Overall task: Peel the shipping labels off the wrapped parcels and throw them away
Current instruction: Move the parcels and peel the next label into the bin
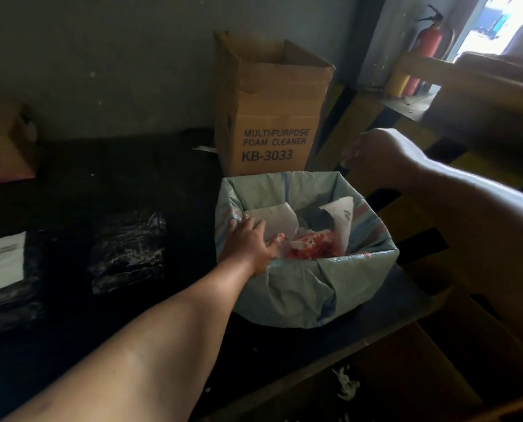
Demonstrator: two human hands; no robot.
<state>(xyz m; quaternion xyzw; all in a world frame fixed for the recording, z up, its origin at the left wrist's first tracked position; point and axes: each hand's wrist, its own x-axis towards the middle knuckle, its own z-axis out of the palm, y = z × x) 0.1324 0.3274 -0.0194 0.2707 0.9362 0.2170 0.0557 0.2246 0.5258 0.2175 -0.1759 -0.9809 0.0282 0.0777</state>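
A bin lined with a pale green bag [309,281] stands on the dark table. Inside lie white peeled labels [277,220], grey scraps and red-and-white paper [312,248]. My left hand [251,242] reaches over the bin's left rim, fingers spread, resting on a white label. My right hand [373,150] hovers above the bin's far right corner, fingers curled down; what it holds, if anything, is hidden. A black-wrapped parcel [126,251] lies left of the bin. Another parcel with a white label [1,263] sits at the far left edge.
An open cardboard box [269,117] printed "MULTI-PURPOSE FOAM CLEANER" stands behind the bin. Another box [4,147] sits at the far left. A red fire extinguisher [427,44] hangs at the back right. Yellow-brown cartons [467,239] fill the right side.
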